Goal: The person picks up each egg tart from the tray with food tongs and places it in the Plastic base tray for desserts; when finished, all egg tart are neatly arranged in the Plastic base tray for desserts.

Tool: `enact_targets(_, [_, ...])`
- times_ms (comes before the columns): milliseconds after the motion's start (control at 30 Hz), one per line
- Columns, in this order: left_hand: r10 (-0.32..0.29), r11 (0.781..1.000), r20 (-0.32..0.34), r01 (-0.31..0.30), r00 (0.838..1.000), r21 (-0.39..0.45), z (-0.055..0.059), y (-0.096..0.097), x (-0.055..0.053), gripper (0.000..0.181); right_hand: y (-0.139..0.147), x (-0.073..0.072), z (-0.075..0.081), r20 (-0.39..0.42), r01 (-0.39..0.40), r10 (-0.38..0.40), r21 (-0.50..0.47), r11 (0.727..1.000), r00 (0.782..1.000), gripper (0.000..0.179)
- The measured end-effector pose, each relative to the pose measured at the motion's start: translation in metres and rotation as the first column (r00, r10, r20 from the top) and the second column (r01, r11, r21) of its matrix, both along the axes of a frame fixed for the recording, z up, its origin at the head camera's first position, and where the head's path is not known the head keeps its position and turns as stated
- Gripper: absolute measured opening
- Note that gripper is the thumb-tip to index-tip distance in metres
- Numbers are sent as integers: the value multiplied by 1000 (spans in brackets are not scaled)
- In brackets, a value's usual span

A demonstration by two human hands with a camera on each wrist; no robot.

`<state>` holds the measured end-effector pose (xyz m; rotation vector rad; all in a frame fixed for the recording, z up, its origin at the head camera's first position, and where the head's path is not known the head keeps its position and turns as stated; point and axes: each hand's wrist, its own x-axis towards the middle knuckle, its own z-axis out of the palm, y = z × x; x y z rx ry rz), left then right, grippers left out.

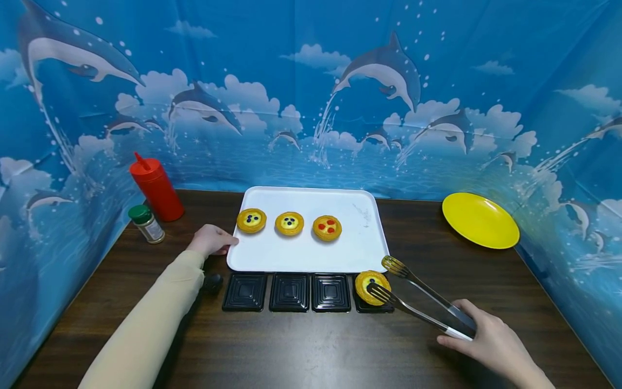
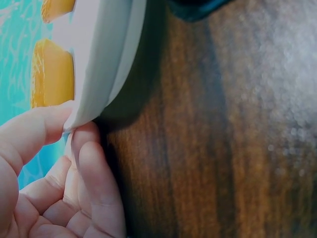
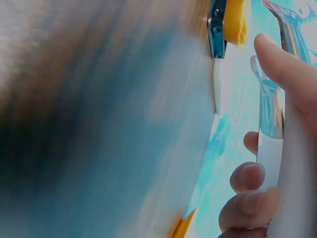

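Left hand (image 1: 210, 240) in pinch on white tray (image 1: 311, 256), right hand (image 1: 491, 336) round tongs (image 1: 427, 317) (red bottle (image 1: 157, 189), yellow plate (image 1: 480, 220) beyond)

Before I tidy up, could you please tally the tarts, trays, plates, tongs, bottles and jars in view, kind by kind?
Tarts: 4
Black trays: 4
White tray: 1
Yellow plate: 1
Tongs: 1
Red bottle: 1
Green-lidded jar: 1
Total: 13

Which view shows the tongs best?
The head view: it takes in both forked ends of the tongs and the right hand holding their handles. The right wrist view shows only parts of them, close up and partly covered by the hand. The left wrist view shows none of them.
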<state>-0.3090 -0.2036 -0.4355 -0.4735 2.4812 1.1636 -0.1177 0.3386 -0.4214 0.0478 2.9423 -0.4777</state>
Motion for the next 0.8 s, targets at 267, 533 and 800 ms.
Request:
enact_targets(267, [3,1000,6,-3,1000,9,-2,-1,-2,37,-8,-21,5,-110,-38,35,-24,999,993,78])
enact_targets(533, [-1,1000,15,1,1000,12,1,-1,0,36,-22,-59,10,-146,-98,91,-42,994,985,75])
enact_targets(800, [-3,1000,16,3,1000,25,0,-2,0,36,-32,-107,11,-124,-141,132,-67,988,983,74])
